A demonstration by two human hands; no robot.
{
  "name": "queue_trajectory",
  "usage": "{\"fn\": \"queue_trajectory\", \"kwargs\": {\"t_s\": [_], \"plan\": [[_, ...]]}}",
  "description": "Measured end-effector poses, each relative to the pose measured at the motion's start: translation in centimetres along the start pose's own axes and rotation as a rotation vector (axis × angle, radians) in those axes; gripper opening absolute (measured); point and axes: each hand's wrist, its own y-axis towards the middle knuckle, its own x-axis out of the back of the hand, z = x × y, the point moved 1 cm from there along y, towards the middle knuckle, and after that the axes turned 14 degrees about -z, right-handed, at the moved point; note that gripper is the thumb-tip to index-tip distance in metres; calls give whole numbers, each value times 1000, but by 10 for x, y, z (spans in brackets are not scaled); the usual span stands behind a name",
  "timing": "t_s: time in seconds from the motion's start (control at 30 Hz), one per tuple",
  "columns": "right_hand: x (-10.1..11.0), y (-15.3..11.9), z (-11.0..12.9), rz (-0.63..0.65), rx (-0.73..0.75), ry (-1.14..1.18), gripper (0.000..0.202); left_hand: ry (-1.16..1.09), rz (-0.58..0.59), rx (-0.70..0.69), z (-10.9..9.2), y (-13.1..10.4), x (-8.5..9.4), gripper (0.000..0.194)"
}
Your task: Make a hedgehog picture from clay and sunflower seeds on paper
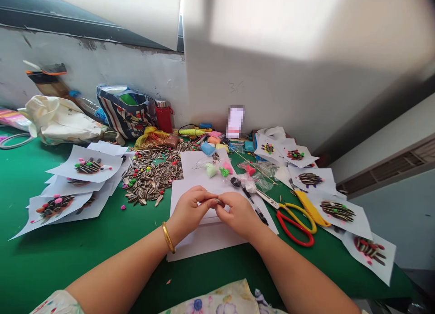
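Over the white paper sheets [204,243], my left hand [193,212] and my right hand [238,214] meet at the fingertips. Both are closed around something small and dark, mostly hidden by the fingers; I cannot make out what it is. Just beyond my hands on the paper lie light green clay [210,170], bright green clay [224,171] and a lump of black clay [235,182]. Black pens [260,212] lie beside my right hand. A heap of striped sunflower seeds [149,176] is spread to the left of the paper.
Scissors with red and yellow handles [295,223] lie right of the paper, near a yellow tool [311,208]. Seed-and-clay pictures on paper are stacked left [90,162] and right [363,219]. A red bottle [163,117] and bags [59,119] stand along the wall.
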Motion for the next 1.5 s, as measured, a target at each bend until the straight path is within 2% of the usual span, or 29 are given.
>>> {"fn": "queue_trajectory", "kwargs": {"t_s": [0.1,0.2,0.3,0.43,0.57,0.63,0.7,0.8,0.87,0.97,1.03,1.1,1.2,1.37,1.5], "plan": [[0,0,0,1,-37,105,10,-56,-41,73,-1,1,0,11],[1,1,-3,18,-64,193,14,-162,-35,179,-2,1,0,22],[0,2,-5,13,-69,137,17,-120,10,123,-4,2,0,31],[-2,0,-4,11,-74,42,24,-24,13,18,-3,2,1,14],[-2,0,-3,1,-102,96,17,-78,-28,109,1,1,0,13],[-1,0,-5,-20,-117,109,16,-140,-11,160,1,1,-1,21],[0,0,-6,-29,-115,97,18,-141,11,142,1,1,-1,28],[1,0,-5,-29,-99,97,15,-112,12,97,-1,2,-1,18],[1,0,-4,-38,-100,143,9,-186,5,160,-1,2,-2,14],[3,1,-4,-33,-92,235,13,-323,9,276,-1,0,-5,17],[3,1,-5,-33,-90,248,15,-294,-8,256,-1,-1,-5,21],[3,1,-6,-33,-97,200,16,-197,-19,172,-1,-2,-4,24],[2,0,-4,-14,-97,109,17,-95,11,76,-1,0,-2,15],[3,0,-2,-28,-146,152,13,-151,-11,146,-1,1,-2,16],[4,1,-2,-37,-134,128,15,-155,1,119,-2,-1,-3,23]]}}
